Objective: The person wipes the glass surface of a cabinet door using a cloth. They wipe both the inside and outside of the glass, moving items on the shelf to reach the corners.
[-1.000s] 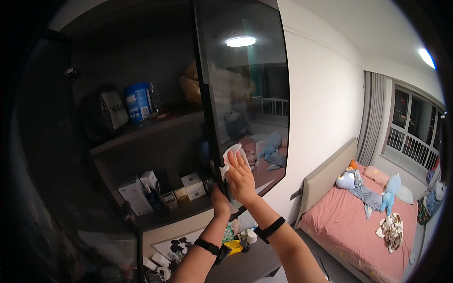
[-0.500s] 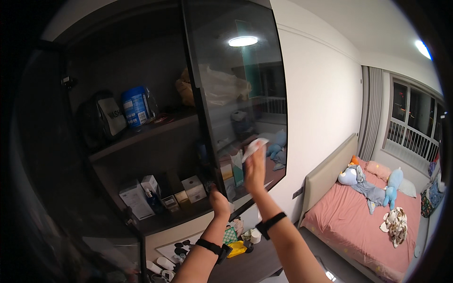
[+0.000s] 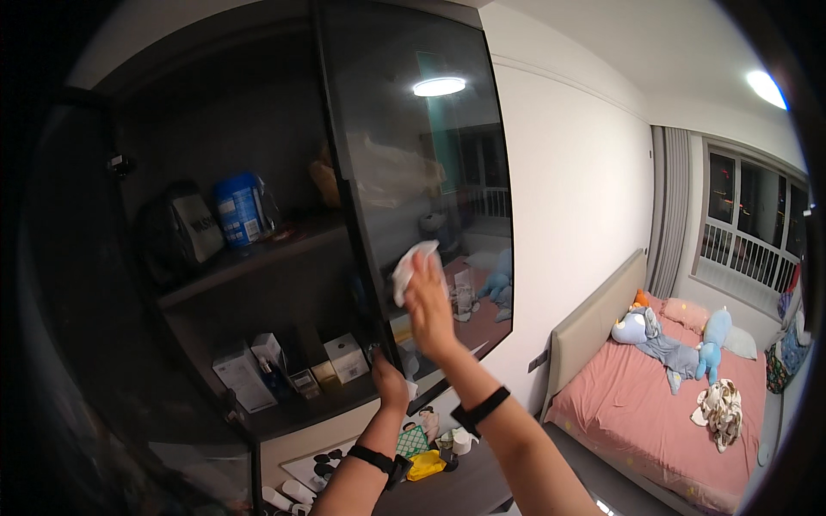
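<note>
Bag [image 3: 200, 230]: dark with a grey panel, on the upper shelf [image 3: 258, 265].
Canister [image 3: 237, 208]: blue, just beside the bag.
Carton [image 3: 244, 378]: white, leaning, on the lower shelf [image 3: 297, 411].
Box [image 3: 347, 359]: white, same shelf, near the left hand.
Left hand [image 3: 392, 384]: at the lower left corner of the glass door, touching its dark frame; fingers partly hidden, so how far this grip closes cannot be told.
Cloth [image 3: 405, 277]: white, thin, between right hand and door, at the pane's lower half. Judged light, soft and limp, apt to crease or slip; best kept flat under the fingers or pinched at a fold.
Glass door [image 3: 404, 155]: dark, reflective. Judged stiff, smooth, slippery, its pane fragile; best steadied by the frame.
Right hand [image 3: 432, 311]: fingers extended upward, grip unclosed, palm side over the cloth; pressure on the glass cannot be told.
Counter [image 3: 486, 477]: below the door, bearing a yellow packet [image 3: 426, 465].
Bed [image 3: 628, 413]: pink cover, blue plush toy [image 3: 712, 340], well apart from both hands.
</note>
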The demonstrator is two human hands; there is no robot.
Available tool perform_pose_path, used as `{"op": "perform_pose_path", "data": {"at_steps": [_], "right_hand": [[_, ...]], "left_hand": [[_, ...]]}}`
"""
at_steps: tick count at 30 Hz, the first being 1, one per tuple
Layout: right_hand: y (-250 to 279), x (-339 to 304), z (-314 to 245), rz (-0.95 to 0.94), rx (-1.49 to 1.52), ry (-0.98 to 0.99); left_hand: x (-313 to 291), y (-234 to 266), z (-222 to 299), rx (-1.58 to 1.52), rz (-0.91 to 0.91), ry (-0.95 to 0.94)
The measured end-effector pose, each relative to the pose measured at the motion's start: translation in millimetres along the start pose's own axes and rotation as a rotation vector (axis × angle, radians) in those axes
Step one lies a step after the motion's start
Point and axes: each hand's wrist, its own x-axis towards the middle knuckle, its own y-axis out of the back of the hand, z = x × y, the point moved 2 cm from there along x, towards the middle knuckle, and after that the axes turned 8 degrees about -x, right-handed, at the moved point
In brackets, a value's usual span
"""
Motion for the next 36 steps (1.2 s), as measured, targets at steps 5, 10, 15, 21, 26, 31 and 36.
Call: {"op": "perform_pose_path", "data": {"at_steps": [5,10,15,21,26,31,36], "right_hand": [[30,28,103,0.199,-0.011,-0.355],[0,-131,179,0.125,-0.288,-0.433],[-18,-124,15,-0.036,-0.136,-0.195],[26,-5,156,0.279,0.101,-0.341],[43,-35,230,0.149,-0.045,-0.47],[13,-178,235,0.202,-0.154,-0.734],[-16,-142,122,0.257,0.058,-0.604]], "left_hand": [[-4,-3,11,0.139,0.179,-0.01],[4,-3,-25,-0.026,0.041,0.047],[-5,3,13,0.115,0.092,-0.041],[-13,-10,0,0.083,0.079,-0.019],[-18,-10,8,0.14,0.102,0.008],[-25,-18,2,0.198,0.081,0.022],[-11,12,-6,0.142,0.027,0.061]]}}
